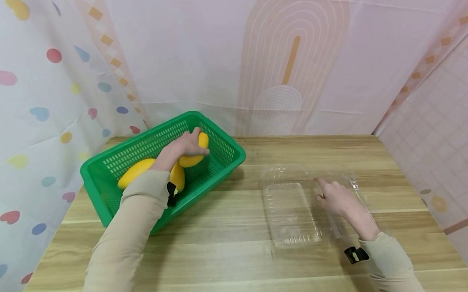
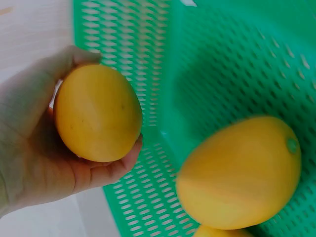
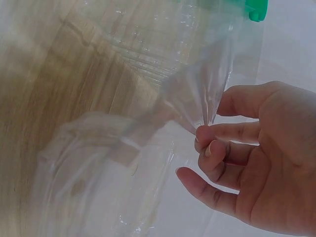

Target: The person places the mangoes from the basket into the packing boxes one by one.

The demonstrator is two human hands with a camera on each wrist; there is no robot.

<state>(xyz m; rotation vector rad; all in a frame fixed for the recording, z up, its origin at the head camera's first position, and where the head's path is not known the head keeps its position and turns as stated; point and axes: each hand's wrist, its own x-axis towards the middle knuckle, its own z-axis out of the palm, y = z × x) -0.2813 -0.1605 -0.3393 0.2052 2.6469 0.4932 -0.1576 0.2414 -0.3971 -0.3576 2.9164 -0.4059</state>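
My left hand point(image 1: 186, 146) grips a yellow mango point(image 2: 98, 113) inside the green basket point(image 1: 115, 159), its fingers and thumb curled round the fruit. Other mangoes lie in the basket: one mango point(image 1: 137, 171) to the left, partly behind my forearm, and another mango point(image 2: 242, 173) that shows whole in the left wrist view. On the table to the right lies a clear plastic box point(image 1: 289, 209), opened out in two halves. My right hand point(image 1: 338, 198) is over it, and in the right wrist view the thumb and index finger pinch a thin plastic edge point(image 3: 205, 106).
The wooden table point(image 1: 220, 261) carries the basket at the left and the box at the right. A patterned cloth point(image 1: 197, 55) hangs behind the table and along both sides. The basket's raised rim surrounds my left hand and the fruit.
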